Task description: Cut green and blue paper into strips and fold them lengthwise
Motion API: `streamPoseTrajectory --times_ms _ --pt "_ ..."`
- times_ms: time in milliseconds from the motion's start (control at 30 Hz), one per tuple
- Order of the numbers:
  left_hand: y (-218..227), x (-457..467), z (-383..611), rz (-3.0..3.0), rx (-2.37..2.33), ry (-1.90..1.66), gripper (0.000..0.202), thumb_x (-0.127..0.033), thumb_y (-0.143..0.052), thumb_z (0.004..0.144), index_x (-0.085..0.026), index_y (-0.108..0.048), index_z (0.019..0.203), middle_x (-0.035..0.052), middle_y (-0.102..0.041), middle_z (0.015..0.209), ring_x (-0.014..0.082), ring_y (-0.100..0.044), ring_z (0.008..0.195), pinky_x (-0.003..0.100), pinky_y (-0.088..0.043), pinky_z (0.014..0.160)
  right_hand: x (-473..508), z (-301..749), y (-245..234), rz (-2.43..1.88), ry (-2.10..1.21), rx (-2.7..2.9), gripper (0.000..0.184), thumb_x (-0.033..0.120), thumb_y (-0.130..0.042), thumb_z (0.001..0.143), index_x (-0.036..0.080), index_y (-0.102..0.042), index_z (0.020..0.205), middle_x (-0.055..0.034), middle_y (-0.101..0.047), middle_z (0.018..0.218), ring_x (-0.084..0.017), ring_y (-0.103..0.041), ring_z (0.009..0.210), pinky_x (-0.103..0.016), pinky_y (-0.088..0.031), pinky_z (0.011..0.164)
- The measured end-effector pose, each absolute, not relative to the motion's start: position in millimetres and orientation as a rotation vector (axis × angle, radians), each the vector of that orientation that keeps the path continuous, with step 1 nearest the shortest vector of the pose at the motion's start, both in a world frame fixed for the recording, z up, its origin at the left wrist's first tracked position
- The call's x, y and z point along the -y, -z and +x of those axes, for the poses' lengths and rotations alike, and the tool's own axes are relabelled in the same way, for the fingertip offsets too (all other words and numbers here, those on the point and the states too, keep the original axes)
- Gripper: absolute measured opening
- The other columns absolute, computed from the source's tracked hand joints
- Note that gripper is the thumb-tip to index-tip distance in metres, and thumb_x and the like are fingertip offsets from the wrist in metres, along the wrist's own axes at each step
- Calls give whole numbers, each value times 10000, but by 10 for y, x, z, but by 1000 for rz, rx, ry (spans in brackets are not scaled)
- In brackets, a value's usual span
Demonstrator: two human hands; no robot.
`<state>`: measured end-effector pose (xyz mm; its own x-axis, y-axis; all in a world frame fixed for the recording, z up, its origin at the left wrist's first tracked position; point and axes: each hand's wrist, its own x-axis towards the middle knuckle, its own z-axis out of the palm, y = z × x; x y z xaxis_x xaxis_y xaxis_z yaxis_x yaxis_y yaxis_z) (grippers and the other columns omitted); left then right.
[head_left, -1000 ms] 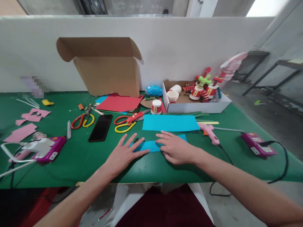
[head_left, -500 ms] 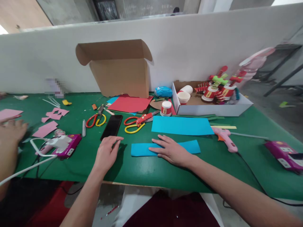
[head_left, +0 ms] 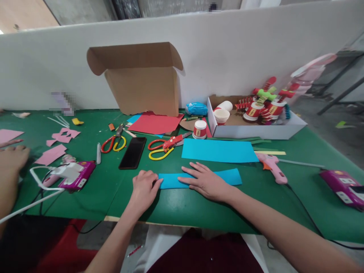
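Observation:
A blue paper strip (head_left: 231,176), which looks folded, lies lengthwise on the green table close to me. My right hand (head_left: 207,181) rests flat across its middle with the fingers spread. At the strip's left end, my left hand (head_left: 144,190) has its fingers curled and its thumb against the paper edge, pinching it. Just beyond the strip lies a wider flat sheet of blue paper (head_left: 218,150). Red-and-yellow-handled scissors (head_left: 166,146) and a black phone (head_left: 132,153) are beyond my left hand.
A pink glue gun (head_left: 272,167) lies right of the sheet, its cord trailing forward. Behind stand a paper cup (head_left: 199,129) and a white box (head_left: 256,132) of crafted pieces. Purple power strips (head_left: 342,185) flank the work. Another person's hand (head_left: 14,157) is at far left.
My left hand has moved right from near the phone to the left end of the blue strip, its fingers closing there. My right hand stays on the strip.

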<state>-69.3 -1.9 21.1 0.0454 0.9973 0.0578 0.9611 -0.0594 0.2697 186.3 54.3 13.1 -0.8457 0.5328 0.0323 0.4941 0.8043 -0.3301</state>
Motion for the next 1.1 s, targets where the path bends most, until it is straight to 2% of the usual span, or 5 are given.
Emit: streamPoseTrajectory --times_ms 167,367,600,1000,1100 --pt "-218 53 -636 2228 -2099 -259 377 -358 -391 953 -187 -589 682 58 -614 780 218 -494 837 332 -333 704 -539 1861 -135 -832 -479 2864 420 362 -398 1006 394 -423 1425 6 -346 1547 -252 -225 1454 -508 -222 1174" --pt "-192 81 -589 2305 -2160 -222 376 -325 -360 963 -185 -599 708 81 -618 795 240 -487 850 361 -343 718 -545 1854 -133 -865 -500 2857 409 364 -388 1008 349 -465 1409 0 -372 1533 -246 -251 1446 -494 -219 1181" --pt "-172 89 -574 2311 -2195 -239 362 -319 -368 965 -185 -586 709 83 -609 792 249 -491 858 363 -345 729 -554 1850 -117 -868 -464 2880 425 364 -346 1018 346 -427 1435 1 -358 1541 -246 -253 1445 -493 -220 1180" --pt "-195 71 -574 2370 -2270 -172 391 -348 -372 968 -189 -609 701 88 -635 754 258 -520 822 380 -366 723 -542 1818 -117 -896 -427 2900 450 356 -329 1020 274 -406 1456 -1 -348 1541 -254 -240 1449 -498 -198 1192" --pt "-219 143 -539 2415 -2333 -370 355 -331 -361 975 -173 -649 840 101 -678 843 257 -559 844 413 -402 794 -537 1818 -117 -894 -426 2889 449 359 -332 1019 282 -407 1454 0 -354 1538 -250 -246 1448 -501 -194 1190"
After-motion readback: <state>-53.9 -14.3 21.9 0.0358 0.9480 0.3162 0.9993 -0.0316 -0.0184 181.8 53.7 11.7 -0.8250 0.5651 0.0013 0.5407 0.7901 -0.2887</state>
